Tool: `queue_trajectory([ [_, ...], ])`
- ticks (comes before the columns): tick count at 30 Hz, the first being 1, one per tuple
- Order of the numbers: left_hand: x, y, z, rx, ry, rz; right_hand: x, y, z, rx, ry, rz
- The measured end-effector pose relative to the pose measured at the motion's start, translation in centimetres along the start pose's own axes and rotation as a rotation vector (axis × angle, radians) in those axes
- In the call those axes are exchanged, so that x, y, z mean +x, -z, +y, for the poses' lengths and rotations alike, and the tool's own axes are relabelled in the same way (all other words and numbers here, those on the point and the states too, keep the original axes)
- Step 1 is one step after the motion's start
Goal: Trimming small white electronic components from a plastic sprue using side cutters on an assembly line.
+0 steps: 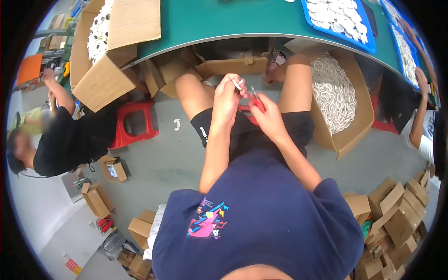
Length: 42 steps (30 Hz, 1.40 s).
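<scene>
My left hand (227, 103) is raised over my lap, its fingers closed around a small white plastic piece (237, 85), perhaps a ring; most of it is hidden by the fingers. Close on its right, my right hand (270, 119) grips red-handled cutters (257, 103). Their metal tip points up toward the white piece, with a small gap between them. Beside my right knee stands an open cardboard box (323, 128) filled with many white rings (335, 95).
A green table (224, 16) spans the front, bearing a blue tray (372, 45) of white discs. At the left front, a carton (100, 86) holds white parts. A red stool (135, 126) and co-worker (70, 135) are left; another person's arm (422, 102) is right. Cartons (394, 219) stand behind.
</scene>
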State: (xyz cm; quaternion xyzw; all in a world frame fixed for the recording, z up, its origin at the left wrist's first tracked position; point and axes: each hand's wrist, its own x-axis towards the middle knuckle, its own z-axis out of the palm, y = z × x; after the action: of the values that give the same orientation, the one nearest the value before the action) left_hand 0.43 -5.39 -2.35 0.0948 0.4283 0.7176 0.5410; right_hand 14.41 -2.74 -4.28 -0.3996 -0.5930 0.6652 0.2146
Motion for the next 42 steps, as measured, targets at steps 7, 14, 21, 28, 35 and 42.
queue_trajectory([
  [7,-1.1,-0.1,1.4,0.108,-0.04,-0.022,0.6,-0.3,-2.4,-0.184,0.149,-0.007],
  [14,-0.7,0.5,0.7,0.171,-0.012,-0.027,1.3,0.5,-2.9,-0.262,0.175,-0.033],
  [21,-0.2,0.9,0.6,0.231,-0.029,-0.02,1.8,0.8,-2.6,-0.267,0.161,-0.066],
  [28,-0.1,1.5,-0.1,0.297,-0.001,0.006,1.9,0.7,-2.4,-0.28,0.163,-0.061],
  [35,0.1,2.0,-0.2,0.298,0.011,0.017,2.3,0.6,-2.2,-0.307,0.183,-0.057],
  [42,7.9,3.8,-1.0,0.529,-0.066,0.111,10.4,-0.1,1.9,-0.361,0.127,-0.114],
])
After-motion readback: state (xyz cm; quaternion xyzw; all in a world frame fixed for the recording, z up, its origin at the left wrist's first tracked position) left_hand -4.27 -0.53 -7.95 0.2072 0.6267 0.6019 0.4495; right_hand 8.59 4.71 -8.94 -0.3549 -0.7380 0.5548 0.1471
